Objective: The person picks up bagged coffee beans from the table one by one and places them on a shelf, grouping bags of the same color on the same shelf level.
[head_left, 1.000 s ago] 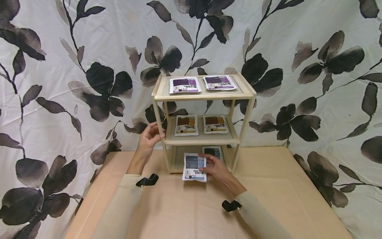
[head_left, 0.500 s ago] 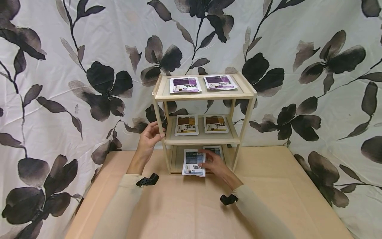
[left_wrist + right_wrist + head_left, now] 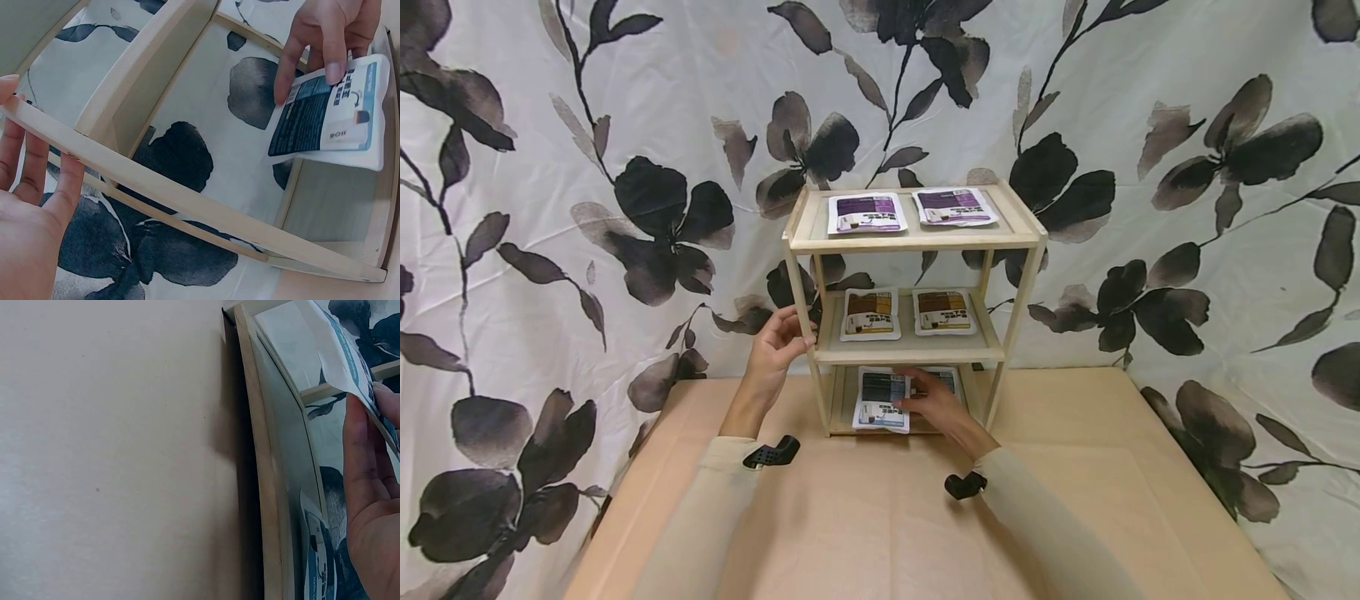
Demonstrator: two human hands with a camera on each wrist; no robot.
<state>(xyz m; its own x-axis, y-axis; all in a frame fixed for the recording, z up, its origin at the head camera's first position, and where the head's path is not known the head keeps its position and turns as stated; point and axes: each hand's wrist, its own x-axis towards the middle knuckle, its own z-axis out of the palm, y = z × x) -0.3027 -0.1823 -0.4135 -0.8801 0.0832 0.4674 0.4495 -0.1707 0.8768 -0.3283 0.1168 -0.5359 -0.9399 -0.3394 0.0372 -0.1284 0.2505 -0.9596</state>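
A three-tier wooden shelf rack (image 3: 917, 357) stands against the cloth backdrop. My left hand (image 3: 775, 340) holds its left front post (image 3: 144, 177), thumb on one side and fingers on the other. My right hand (image 3: 938, 404) pinches a blue-and-white pouch (image 3: 878, 404) by its right edge, at the left part of the bottom tier. In the left wrist view this pouch (image 3: 325, 115) hangs tilted above the tier board, apart from it. A second blue pouch (image 3: 319, 562) lies on the bottom tier to the right, partly behind my right hand in the head view.
Two brown-and-yellow pouches (image 3: 870, 315) lie side by side on the middle tier. Two purple pouches (image 3: 867, 214) lie on the top tier. The tabletop (image 3: 865, 517) spreads in front of the rack. A floral cloth (image 3: 670, 100) hangs behind.
My right hand has carried the blue pouch away from me, from in front of the rack into the bottom tier. The left hand has stayed on the post.
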